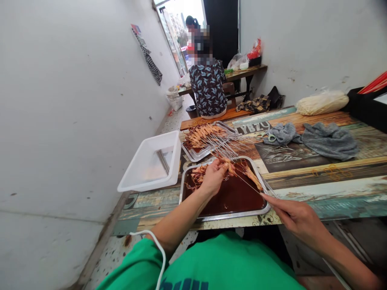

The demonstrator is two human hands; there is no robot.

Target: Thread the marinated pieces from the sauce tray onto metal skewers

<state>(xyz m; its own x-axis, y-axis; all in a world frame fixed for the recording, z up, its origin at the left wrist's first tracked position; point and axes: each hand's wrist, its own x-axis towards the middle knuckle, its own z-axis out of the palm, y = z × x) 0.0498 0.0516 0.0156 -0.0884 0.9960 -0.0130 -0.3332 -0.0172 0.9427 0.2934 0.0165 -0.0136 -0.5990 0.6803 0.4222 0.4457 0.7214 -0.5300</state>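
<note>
My left hand [215, 175] is closed on a pale orange-brown, stringy piece of meat [231, 169] above a metal tray [266, 207] of dark red-brown liquid. A thin metal skewer [249, 184] runs from that piece to my right hand [294, 213], whose fingers pinch its near end. Left of the left hand, more meat pieces [198, 176] with dark curly ends lie in the liquid. Another long piece [252, 177] rests at the tray's right side. Beyond, a second tray [193, 156] bears a pile of skewered pieces [201, 135], their bare metal skewers [225, 145] pointing right.
A white plastic bin [145, 183] stands left of the trays. Grey cloths [329, 139], green-handled scissors [270, 137], rubber bands [335, 172] and a bagged pale bundle [322, 102] lie on the table. A person [208, 88] sits ahead, with another person beyond. A wall borders the left.
</note>
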